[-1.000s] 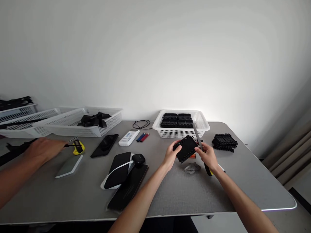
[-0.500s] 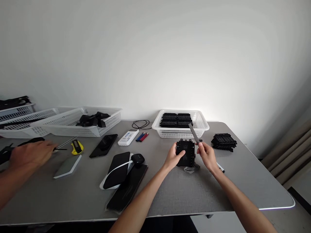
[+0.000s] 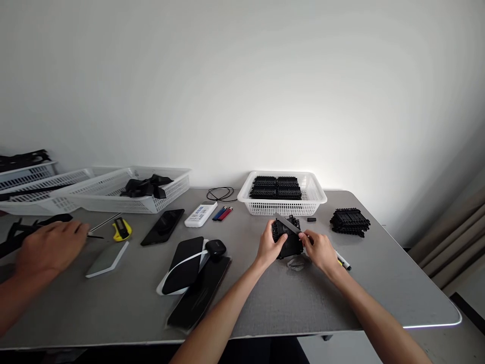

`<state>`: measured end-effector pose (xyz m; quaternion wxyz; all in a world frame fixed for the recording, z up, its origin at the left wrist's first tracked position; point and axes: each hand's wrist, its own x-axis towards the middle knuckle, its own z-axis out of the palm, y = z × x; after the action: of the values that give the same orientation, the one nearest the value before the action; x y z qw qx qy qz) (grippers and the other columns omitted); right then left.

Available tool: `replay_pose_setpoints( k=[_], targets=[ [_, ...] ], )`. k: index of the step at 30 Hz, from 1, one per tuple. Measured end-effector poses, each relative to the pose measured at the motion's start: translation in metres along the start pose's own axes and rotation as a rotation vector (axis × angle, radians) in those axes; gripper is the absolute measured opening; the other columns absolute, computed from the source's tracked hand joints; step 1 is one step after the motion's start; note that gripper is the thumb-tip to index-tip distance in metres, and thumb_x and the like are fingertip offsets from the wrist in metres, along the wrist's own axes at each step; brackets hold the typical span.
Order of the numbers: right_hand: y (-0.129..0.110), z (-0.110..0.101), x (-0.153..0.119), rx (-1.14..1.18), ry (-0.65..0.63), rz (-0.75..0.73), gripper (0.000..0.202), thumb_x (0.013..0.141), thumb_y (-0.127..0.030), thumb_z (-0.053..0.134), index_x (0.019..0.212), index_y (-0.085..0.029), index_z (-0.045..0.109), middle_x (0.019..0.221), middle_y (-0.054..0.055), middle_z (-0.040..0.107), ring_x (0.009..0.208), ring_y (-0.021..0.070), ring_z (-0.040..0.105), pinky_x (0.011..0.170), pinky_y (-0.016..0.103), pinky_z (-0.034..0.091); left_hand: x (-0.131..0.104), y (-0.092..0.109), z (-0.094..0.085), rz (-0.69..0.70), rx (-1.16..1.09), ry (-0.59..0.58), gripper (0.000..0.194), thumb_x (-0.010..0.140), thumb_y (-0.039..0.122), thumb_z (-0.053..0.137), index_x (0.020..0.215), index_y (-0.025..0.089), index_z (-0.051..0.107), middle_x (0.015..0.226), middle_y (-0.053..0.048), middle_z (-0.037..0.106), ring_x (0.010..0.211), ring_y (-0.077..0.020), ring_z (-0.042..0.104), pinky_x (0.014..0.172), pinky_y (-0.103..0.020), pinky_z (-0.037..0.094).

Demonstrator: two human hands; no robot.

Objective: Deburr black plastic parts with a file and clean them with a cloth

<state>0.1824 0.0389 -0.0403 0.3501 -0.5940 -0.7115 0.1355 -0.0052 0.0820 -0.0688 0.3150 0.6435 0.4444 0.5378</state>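
Observation:
My left hand (image 3: 271, 245) is closed round the left side of a black plastic part (image 3: 291, 246) with toothed edges, thumb lying on its face. Between the fingers and thumb of my right hand (image 3: 318, 247) is a flat grey file (image 3: 287, 223), a narrow straight strip. It slants up and left across the upper part of the black piece and seems to touch it. Crumpled grey scraps (image 3: 297, 262) lie just below. A small black block (image 3: 311, 219) sits behind my right hand. Beside my right wrist, a white pen-like tool (image 3: 344, 261) is partly hidden.
A white basket (image 3: 282, 208) holds several similar black parts; another stack (image 3: 350, 221) stands at right. Leftward are a power bank (image 3: 200, 215), lighters (image 3: 223, 214), phones (image 3: 162, 227), a yellow cutter (image 3: 122, 229) and more baskets (image 3: 159, 202). Another person's hand (image 3: 56, 247) works at far left.
The file in my right hand has swung down and left, from above the part onto its upper face. The black part is tilted slightly. The other person's hand has shifted a little.

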Motion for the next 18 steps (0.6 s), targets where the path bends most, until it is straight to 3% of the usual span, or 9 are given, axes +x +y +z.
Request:
replay_pose_setpoints(
  k=[8,13,18],
  targets=[
    [-0.0020,-0.0006,0.0012,0.065,-0.090,-0.034,0.048,0.097,-0.054,0.034,0.068,-0.022,0.057,0.059,0.001,0.059,0.054,0.0158,0.050,0.054,0.026,0.029,0.0025,-0.0002,-0.0027,0.015,0.010,0.038,0.042,0.076,0.034,0.067,0.112,0.023,0.049,0.107,-0.006,0.067,0.105,-0.0256,0.063,0.090,-0.037,0.047],
    [0.0004,-0.0005,0.0022,0.095,-0.081,-0.012,0.051,0.097,-0.055,0.032,0.069,-0.022,0.058,0.060,0.002,0.061,0.055,0.0162,0.052,0.055,0.026,0.031,0.0021,0.0006,-0.0040,-0.011,0.015,0.017,0.039,0.078,0.035,0.066,0.110,0.022,0.048,0.096,-0.005,0.067,0.091,-0.0243,0.066,0.081,-0.036,0.050],
    [0.0009,-0.0023,0.0006,0.032,-0.038,0.001,0.047,0.097,-0.053,0.034,0.071,-0.023,0.061,0.061,0.003,0.062,0.056,0.0177,0.055,0.054,0.026,0.030,0.0010,0.0050,-0.0054,-0.016,0.003,0.013,0.039,0.079,0.036,0.065,0.111,0.022,0.049,0.098,-0.005,0.067,0.092,-0.0240,0.066,0.079,-0.034,0.050]
  ],
)
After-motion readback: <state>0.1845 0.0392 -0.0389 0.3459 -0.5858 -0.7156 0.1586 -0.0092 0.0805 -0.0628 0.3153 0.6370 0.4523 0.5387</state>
